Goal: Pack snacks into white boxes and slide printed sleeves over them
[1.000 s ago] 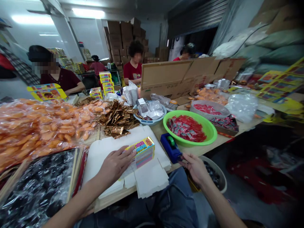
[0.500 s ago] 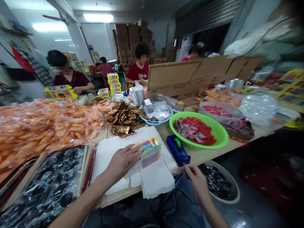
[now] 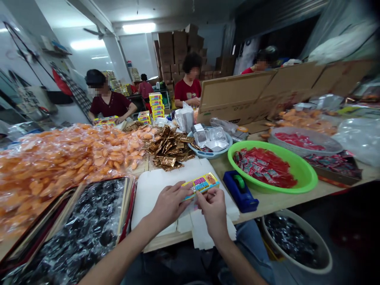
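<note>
A small yellow and blue printed box (image 3: 204, 182) lies on white flat cartons (image 3: 151, 184) in front of me. My left hand (image 3: 170, 202) holds it from the left, fingers over its top and side. My right hand (image 3: 213, 208) is at the box's front edge, thumb and index finger pinched together. What they pinch looks like a short piece of tape, barely visible. To the right of the box stands a blue tape dispenser (image 3: 245, 197) with a green roll, apart from both hands.
Orange wrapped pieces (image 3: 74, 150) and brown-gold sachets (image 3: 170, 148) are piled behind. A green basin (image 3: 307, 186) holds red sachets; a blue basin (image 3: 227, 146) holds silver trays. Black wrapped pieces (image 3: 92, 213) lie left. A tub (image 3: 328, 257) stands low right. Co-workers sit across.
My right hand has moved from the tape dispenser's front end to the box. The box is turned so its printed top shows more. The view has swung left.
</note>
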Demonstrator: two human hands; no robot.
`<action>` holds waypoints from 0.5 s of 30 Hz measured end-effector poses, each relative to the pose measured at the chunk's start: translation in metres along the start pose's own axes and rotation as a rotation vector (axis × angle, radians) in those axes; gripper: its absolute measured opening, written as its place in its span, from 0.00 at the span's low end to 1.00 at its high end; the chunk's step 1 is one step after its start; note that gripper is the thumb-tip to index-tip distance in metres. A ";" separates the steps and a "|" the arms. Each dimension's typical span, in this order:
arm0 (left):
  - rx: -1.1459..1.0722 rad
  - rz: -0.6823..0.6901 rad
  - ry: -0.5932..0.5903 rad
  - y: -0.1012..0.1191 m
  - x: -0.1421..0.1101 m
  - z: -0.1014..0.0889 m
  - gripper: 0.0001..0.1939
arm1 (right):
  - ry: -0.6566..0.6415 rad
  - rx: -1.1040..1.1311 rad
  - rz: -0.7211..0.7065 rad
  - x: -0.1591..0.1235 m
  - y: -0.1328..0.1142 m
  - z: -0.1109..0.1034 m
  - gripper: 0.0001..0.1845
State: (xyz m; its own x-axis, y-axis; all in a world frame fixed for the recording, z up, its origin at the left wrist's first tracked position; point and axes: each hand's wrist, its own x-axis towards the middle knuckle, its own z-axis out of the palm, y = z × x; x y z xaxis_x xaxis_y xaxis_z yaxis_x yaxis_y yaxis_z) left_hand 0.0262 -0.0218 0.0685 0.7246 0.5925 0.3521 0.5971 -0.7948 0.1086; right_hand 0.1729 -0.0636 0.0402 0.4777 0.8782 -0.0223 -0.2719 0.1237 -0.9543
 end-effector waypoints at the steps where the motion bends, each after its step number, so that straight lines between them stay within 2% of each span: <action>1: 0.000 -0.009 -0.011 0.001 0.000 -0.001 0.17 | 0.005 -0.025 0.019 0.001 0.003 -0.002 0.24; 5: 0.057 0.007 -0.083 0.003 0.005 -0.007 0.23 | -0.029 -0.072 0.106 0.003 0.007 -0.008 0.26; 8: 0.110 0.047 -0.147 0.003 0.009 -0.011 0.21 | -0.028 -0.091 0.143 0.005 0.007 -0.009 0.27; 12: 0.094 0.029 -0.211 0.002 0.012 -0.019 0.20 | -0.003 -0.104 0.201 0.006 0.009 -0.010 0.31; 15: 0.093 0.010 -0.222 0.002 0.012 -0.020 0.21 | 0.025 -0.143 0.226 0.007 0.020 -0.017 0.34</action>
State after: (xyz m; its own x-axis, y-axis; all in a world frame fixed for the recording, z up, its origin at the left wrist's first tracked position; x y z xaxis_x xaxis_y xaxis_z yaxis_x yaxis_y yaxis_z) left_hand 0.0296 -0.0186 0.0913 0.7824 0.6070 0.1389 0.6110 -0.7914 0.0169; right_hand 0.1850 -0.0626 0.0160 0.4391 0.8642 -0.2456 -0.2540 -0.1428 -0.9566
